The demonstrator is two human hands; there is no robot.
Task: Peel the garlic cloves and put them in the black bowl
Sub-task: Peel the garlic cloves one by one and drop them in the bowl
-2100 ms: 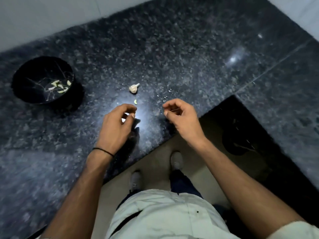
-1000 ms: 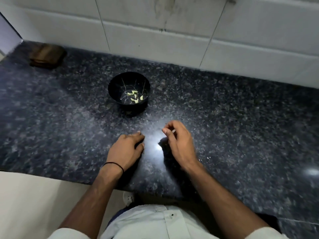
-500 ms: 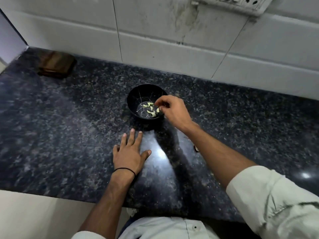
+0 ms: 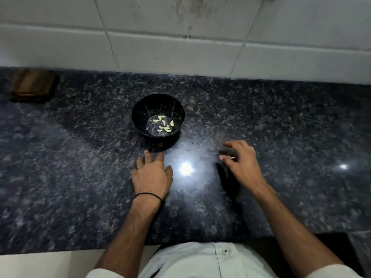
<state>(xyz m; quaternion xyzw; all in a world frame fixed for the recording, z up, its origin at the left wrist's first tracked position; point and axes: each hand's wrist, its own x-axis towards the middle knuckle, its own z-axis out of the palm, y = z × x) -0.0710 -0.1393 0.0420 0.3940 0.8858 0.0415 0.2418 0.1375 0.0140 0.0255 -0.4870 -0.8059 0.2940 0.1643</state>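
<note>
The black bowl (image 4: pixel 140 109) stands on the dark granite counter (image 4: pixel 80 177), with several peeled pale garlic cloves (image 4: pixel 163 124) lying in its bottom. My left hand (image 4: pixel 152 175) rests flat on the counter just in front of the bowl, fingers straight, holding nothing. My right hand (image 4: pixel 240 160) hovers low over the counter to the right of the bowl, fingers loosely curled and blurred by motion. A small white speck shows at its fingertips, and I cannot tell whether it is pinched.
A brown wooden block (image 4: pixel 33 87) lies at the back left of the counter. A white tiled wall (image 4: pixel 180 37) runs along the back. The counter's front edge (image 4: pixel 60 250) is close to my body.
My right hand has pulled back from over the bowl to the counter at its right. One more clove lies in the bowl. My left hand stays flat.
</note>
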